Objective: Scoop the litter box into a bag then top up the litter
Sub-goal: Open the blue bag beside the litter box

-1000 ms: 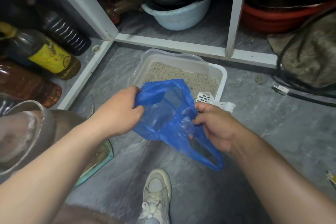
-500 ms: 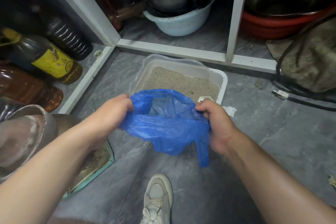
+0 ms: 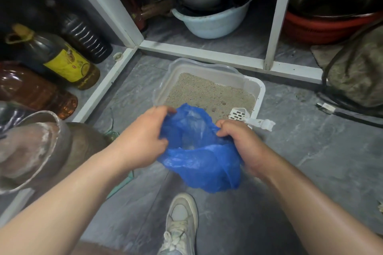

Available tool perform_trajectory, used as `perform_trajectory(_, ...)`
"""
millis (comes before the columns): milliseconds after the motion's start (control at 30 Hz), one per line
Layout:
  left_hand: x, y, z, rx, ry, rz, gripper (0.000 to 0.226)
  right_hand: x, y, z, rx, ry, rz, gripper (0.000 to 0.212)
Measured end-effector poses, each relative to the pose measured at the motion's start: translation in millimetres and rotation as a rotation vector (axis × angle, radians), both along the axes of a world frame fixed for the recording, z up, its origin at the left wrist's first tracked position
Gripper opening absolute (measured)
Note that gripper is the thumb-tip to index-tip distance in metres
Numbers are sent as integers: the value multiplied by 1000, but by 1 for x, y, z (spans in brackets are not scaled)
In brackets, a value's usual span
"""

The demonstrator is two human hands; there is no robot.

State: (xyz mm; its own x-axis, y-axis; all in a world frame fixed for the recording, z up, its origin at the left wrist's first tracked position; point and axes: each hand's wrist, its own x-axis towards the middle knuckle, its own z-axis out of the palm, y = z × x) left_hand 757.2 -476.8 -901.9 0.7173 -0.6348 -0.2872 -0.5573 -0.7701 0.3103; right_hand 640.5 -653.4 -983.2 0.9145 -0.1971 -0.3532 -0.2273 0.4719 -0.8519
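A blue plastic bag [image 3: 199, 161] hangs between my hands just in front of the litter box, its mouth spread open upward. My left hand [image 3: 143, 141] grips the bag's left rim and my right hand [image 3: 238, 143] grips its right rim. The white litter box [image 3: 260, 91] sits on the grey floor against the cabinet frame, filled with beige litter [image 3: 207, 93] that has a few dark clumps near the front. A white slotted scoop [image 3: 248, 118] lies across the box's front right corner, its handle sticking out over the floor.
Oil bottles [image 3: 68, 62] lie in the open cabinet at left. Stacked basins [image 3: 211, 20] and a red tub [image 3: 331, 27] fill the shelves behind the box. A large jar [image 3: 37, 147] stands at my left arm. A cable and plug [image 3: 325, 107] lie at right. My shoe [image 3: 182, 223] is below.
My hands have pulled the bag's rim apart and folded it down, so its mouth now gapes upward. The dangling handle is gathered in. The view has dropped slightly toward the box.
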Motion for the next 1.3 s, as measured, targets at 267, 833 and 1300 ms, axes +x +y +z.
perform_trajectory(267,13,-13,4,-499,177,598,39,-8,-14,-12,-1054,427,140,31)
perform_trajectory(833,-9,-8,-8,-599,421,820,28,10,10,-27,698,270,-212,53)
perform_trajectory(1300,-1,21,-2,-696,580,1055,32,1,46,-14,-634,142,320,49)
